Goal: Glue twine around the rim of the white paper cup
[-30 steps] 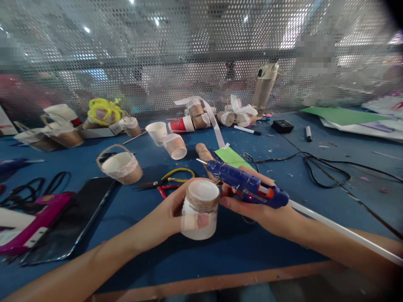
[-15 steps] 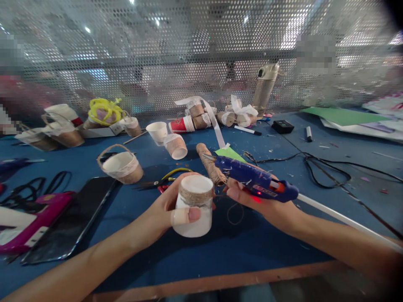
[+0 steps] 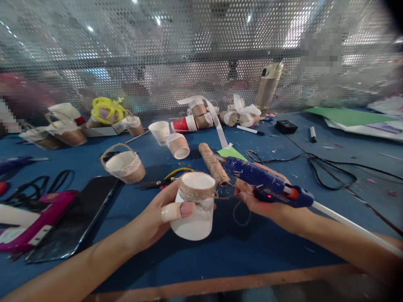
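Wrapped around a white paper cup (image 3: 197, 220), my left hand (image 3: 163, 205) holds it tilted over the near part of the table, its thumb bandaged. Several turns of brown twine (image 3: 197, 193) circle the cup just under its rim. My right hand (image 3: 267, 201) grips a blue hot glue gun (image 3: 258, 176), its red light lit and a long white glue stick in its back. A loose strand of twine runs from the cup to the right fingers, which seem to pinch it. Behind the hands lies a roll of twine (image 3: 214, 165). Scissors (image 3: 160, 181) lie partly hidden behind the cup.
A twine-wrapped basket cup (image 3: 124, 166) stands at left, near a black phone (image 3: 75, 218) and a magenta glue gun (image 3: 47, 214). Cups line the back, with a metal flask (image 3: 269, 86) before the perforated screen. A black cable (image 3: 321, 165) curls at right.
The cup has turned and tipped slightly in my left hand. My right hand with the glue gun has moved a little right and down, and the twine strand between the hands shows more.
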`<control>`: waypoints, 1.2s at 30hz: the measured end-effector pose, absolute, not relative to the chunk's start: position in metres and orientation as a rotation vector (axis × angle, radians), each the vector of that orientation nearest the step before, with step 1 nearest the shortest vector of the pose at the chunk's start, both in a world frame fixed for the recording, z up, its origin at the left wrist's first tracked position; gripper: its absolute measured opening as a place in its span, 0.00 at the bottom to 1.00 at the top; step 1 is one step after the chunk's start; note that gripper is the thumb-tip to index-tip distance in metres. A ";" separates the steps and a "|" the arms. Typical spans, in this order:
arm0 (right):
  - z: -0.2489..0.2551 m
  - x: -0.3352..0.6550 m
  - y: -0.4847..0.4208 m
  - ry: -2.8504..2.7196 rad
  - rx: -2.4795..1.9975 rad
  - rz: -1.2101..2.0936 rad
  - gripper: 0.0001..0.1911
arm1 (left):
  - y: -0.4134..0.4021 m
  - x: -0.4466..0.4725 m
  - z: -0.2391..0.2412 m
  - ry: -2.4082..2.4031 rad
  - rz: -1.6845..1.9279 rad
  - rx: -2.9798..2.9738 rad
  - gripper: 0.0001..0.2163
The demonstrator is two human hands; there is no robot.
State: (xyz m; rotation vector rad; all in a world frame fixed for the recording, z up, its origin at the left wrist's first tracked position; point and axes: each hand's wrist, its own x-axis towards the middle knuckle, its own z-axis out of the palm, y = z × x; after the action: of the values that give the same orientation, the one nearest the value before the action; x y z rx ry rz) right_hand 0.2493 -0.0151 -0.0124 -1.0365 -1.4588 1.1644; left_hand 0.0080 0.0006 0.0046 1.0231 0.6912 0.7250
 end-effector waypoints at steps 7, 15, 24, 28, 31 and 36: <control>-0.002 0.255 -0.018 -1.739 -0.920 0.880 0.12 | 0.002 0.006 0.009 0.583 0.799 1.028 0.18; -0.004 0.259 -0.023 -1.823 -0.881 0.800 0.10 | 0.002 0.006 0.009 0.603 0.831 1.033 0.18; -0.004 0.260 -0.020 -1.931 -0.885 0.721 0.12 | 0.001 0.002 0.007 0.511 0.843 1.047 0.23; -0.006 0.262 -0.017 -1.973 -0.830 0.658 0.10 | 0.006 0.000 -0.001 0.482 0.868 1.098 0.24; -0.008 0.264 -0.017 -1.981 -0.814 0.648 0.10 | 0.008 -0.002 -0.006 0.469 0.867 1.118 0.21; -0.008 0.265 -0.018 -2.027 -0.816 0.608 0.10 | 0.006 -0.004 -0.009 0.515 0.906 1.173 0.19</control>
State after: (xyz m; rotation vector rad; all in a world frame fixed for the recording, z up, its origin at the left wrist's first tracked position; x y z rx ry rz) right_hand 0.2648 -0.0179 -0.0079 -0.8158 -2.0266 0.6082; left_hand -0.0038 0.0063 -0.0087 1.1726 0.5147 0.9063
